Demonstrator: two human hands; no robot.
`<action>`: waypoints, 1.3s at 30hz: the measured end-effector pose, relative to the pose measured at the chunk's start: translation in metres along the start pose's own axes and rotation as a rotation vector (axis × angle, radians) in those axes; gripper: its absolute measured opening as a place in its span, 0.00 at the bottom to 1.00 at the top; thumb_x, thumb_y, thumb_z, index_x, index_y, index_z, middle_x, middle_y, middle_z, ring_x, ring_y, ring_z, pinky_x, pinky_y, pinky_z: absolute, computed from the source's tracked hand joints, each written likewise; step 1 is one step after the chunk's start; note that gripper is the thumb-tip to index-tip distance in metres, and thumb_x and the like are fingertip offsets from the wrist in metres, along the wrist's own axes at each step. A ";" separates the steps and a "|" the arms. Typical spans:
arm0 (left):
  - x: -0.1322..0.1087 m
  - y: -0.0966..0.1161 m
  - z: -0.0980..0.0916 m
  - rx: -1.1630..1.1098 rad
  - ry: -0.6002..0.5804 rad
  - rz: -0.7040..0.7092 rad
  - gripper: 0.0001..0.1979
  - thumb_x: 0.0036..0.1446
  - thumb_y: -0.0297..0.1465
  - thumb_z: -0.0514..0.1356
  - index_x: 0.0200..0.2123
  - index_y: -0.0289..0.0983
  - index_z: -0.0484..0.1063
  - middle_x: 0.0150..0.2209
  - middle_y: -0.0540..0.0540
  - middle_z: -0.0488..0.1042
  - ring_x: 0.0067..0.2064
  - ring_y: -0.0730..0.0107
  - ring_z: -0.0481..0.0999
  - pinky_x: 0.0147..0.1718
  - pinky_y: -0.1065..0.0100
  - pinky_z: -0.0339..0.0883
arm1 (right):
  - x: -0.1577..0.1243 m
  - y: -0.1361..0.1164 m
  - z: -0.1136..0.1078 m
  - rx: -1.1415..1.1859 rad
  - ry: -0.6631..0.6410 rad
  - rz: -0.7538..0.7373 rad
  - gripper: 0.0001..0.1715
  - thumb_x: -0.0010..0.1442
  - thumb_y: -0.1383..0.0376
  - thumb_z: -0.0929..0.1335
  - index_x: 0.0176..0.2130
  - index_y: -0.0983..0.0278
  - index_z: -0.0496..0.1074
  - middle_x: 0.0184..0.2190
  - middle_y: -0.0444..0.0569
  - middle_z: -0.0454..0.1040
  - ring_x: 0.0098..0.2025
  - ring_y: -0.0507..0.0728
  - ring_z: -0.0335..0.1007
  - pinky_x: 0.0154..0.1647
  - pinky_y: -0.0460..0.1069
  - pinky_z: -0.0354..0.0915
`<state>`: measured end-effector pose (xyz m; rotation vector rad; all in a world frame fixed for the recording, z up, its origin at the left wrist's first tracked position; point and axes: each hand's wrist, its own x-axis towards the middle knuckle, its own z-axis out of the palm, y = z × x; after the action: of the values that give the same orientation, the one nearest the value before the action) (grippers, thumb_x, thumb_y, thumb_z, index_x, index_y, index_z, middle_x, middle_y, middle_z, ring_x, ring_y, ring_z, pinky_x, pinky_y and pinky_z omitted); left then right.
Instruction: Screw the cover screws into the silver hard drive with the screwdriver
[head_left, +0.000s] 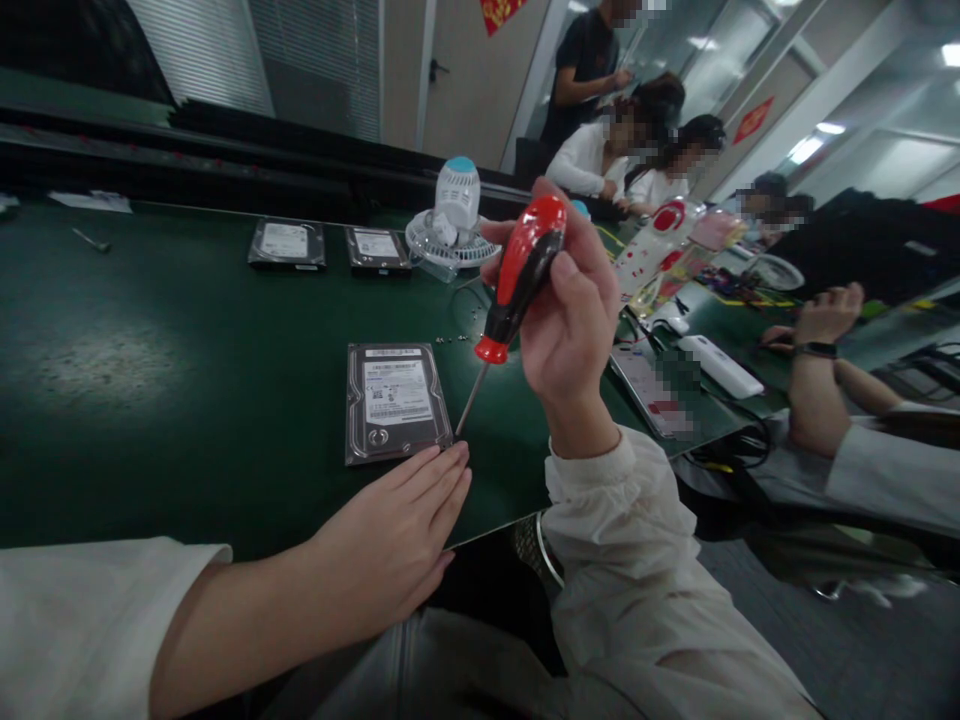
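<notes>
My right hand (577, 310) is closed around the red and black handle of a screwdriver (523, 270). The screwdriver slants down to the left, with its tip at the lower right corner of a hard drive (397, 405). That drive lies label up on the green table. My left hand (397, 530) rests against the drive's near right corner, fingers stretched out side by side and thumb apart below them. Its fingertips are close to the screwdriver tip. Whatever is under the tip is too small to make out. Several tiny screws (450, 340) lie beyond the drive.
Two more hard drives (287, 243) lie farther back, beside a white fan (456, 210) with a blue cap. To the right are a phone-like slab (652, 388), a white oblong device (720, 366) and cables. A neighbour's hand (829, 310) rests at the right; other people are behind.
</notes>
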<state>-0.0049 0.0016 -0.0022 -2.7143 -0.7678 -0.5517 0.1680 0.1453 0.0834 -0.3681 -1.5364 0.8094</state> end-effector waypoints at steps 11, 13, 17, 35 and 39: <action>0.001 0.000 -0.002 -0.010 -0.013 -0.007 0.30 0.66 0.40 0.59 0.61 0.19 0.72 0.64 0.26 0.72 0.66 0.46 0.71 0.68 0.55 0.51 | -0.002 -0.007 0.005 0.007 0.046 0.043 0.13 0.64 0.49 0.69 0.44 0.51 0.71 0.47 0.44 0.81 0.42 0.57 0.78 0.51 0.57 0.77; 0.001 0.000 -0.002 -0.012 -0.016 -0.006 0.31 0.66 0.40 0.59 0.61 0.19 0.72 0.64 0.26 0.72 0.67 0.46 0.71 0.68 0.55 0.50 | 0.000 -0.005 0.004 0.040 0.055 0.020 0.14 0.61 0.49 0.70 0.44 0.51 0.70 0.43 0.44 0.77 0.39 0.57 0.75 0.47 0.56 0.78; 0.001 0.000 -0.001 -0.009 -0.033 -0.007 0.30 0.67 0.40 0.57 0.61 0.20 0.71 0.64 0.26 0.71 0.67 0.46 0.70 0.69 0.55 0.49 | 0.001 0.000 0.006 0.085 0.074 -0.018 0.14 0.61 0.52 0.72 0.41 0.51 0.65 0.38 0.40 0.72 0.33 0.53 0.71 0.44 0.54 0.79; 0.000 0.000 -0.001 -0.005 -0.019 0.000 0.30 0.67 0.40 0.56 0.61 0.19 0.71 0.64 0.26 0.72 0.67 0.46 0.70 0.68 0.54 0.51 | -0.001 -0.005 0.006 0.066 0.017 -0.013 0.12 0.67 0.51 0.67 0.46 0.51 0.63 0.42 0.40 0.82 0.38 0.55 0.81 0.45 0.54 0.77; 0.000 0.000 -0.002 -0.004 -0.014 -0.002 0.30 0.67 0.39 0.57 0.60 0.19 0.72 0.63 0.26 0.72 0.67 0.46 0.71 0.68 0.55 0.52 | -0.002 -0.008 0.006 0.052 0.039 -0.029 0.10 0.65 0.53 0.70 0.40 0.53 0.66 0.42 0.39 0.82 0.37 0.54 0.79 0.43 0.52 0.77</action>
<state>-0.0051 0.0008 -0.0007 -2.7238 -0.7739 -0.5361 0.1640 0.1366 0.0877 -0.3207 -1.4785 0.8139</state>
